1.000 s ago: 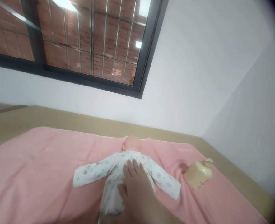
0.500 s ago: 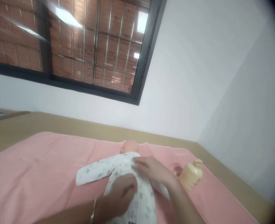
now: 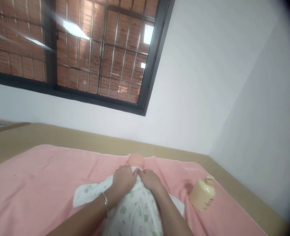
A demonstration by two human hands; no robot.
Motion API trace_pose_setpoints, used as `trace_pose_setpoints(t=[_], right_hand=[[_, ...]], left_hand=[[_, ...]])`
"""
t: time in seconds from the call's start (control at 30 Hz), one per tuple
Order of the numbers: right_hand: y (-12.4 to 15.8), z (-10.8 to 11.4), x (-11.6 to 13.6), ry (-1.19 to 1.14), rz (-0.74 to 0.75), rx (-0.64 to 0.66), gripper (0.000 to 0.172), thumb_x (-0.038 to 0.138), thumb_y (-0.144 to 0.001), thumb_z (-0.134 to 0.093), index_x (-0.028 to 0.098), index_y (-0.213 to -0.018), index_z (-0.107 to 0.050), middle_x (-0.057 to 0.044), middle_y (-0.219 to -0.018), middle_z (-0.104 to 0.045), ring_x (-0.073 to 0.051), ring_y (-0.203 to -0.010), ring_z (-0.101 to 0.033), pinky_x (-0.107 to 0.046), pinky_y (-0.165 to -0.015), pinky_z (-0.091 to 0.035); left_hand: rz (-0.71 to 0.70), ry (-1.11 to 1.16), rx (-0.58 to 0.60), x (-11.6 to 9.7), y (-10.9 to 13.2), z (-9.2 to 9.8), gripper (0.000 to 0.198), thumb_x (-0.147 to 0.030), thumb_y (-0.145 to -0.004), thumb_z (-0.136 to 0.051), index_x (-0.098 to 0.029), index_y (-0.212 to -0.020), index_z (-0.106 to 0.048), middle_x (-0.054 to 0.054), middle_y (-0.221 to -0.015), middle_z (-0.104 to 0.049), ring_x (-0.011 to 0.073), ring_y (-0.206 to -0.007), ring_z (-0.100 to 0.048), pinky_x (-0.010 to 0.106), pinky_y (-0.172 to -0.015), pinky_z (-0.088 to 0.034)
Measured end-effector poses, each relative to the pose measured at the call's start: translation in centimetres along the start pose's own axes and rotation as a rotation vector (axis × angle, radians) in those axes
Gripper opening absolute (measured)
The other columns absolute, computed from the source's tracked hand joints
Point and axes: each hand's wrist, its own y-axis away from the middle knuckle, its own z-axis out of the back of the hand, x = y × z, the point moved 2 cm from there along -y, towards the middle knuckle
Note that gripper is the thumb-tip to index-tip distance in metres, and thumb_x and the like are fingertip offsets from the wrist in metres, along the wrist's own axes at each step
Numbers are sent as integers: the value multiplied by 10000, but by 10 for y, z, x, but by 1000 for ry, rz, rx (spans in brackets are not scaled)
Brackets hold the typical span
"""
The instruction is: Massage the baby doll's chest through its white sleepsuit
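A white baby garment [image 3: 135, 209] printed with small green figures covers a baby doll, whose bald head [image 3: 136, 160] shows beyond the collar. My left hand [image 3: 124, 178], with a bracelet at the wrist, is closed on the garment's neckline. Beside it my right hand [image 3: 150, 179] also grips the neckline, the two thumbs almost touching. One sleeve [image 3: 88, 193] spreads out to the left; part of the other shows past my right forearm. The doll's body is hidden under the cloth and my arms.
A pink sheet [image 3: 49, 183] with creases lies over the tan surface [image 3: 68, 132]. To the right stands a cream-yellow bottle [image 3: 202, 195]. Behind are a white wall [image 3: 189, 82] and a dark-framed window [image 3: 98, 95] with bars.
My left hand has moved up from the garment's middle to its neckline. My right hand has also shifted up to the collar. The garment's front is now pulled up towards the doll's head.
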Motion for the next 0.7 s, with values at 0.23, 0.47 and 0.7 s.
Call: trace_pose_setpoints(t=[0.23, 0.47, 0.7], right_hand=[[19, 7, 20, 149, 52, -135, 503, 355, -930, -213, 142, -916, -669, -158, -913, -673, -242, -824, -625, -313, -677, -423], [12, 7, 6, 36, -42, 11, 533, 354, -924, -196, 120, -891, -674, -173, -956, -668, -238, -837, -626, -311, -686, -424], [16, 4, 12, 112, -41, -59, 519, 382, -921, -210, 139, -927, -669, -160, -938, -670, -253, -854, -621, -334, -705, -421]], left_hand=[[-89, 66, 167, 6, -1, 3, 591, -547, -891, -216, -178, -779, -664, 99, -802, -687, 230, -725, -624, 312, -629, -406], [-129, -123, 12, -4, 5, -4, 466, -362, -913, -277, -135, -763, -656, 141, -793, -663, 238, -756, -608, 346, -686, -407], [-95, -52, 114, 4, 1, -3, 486, -394, -916, -261, -148, -761, -649, 109, -773, -661, 222, -737, -604, 332, -683, -403]])
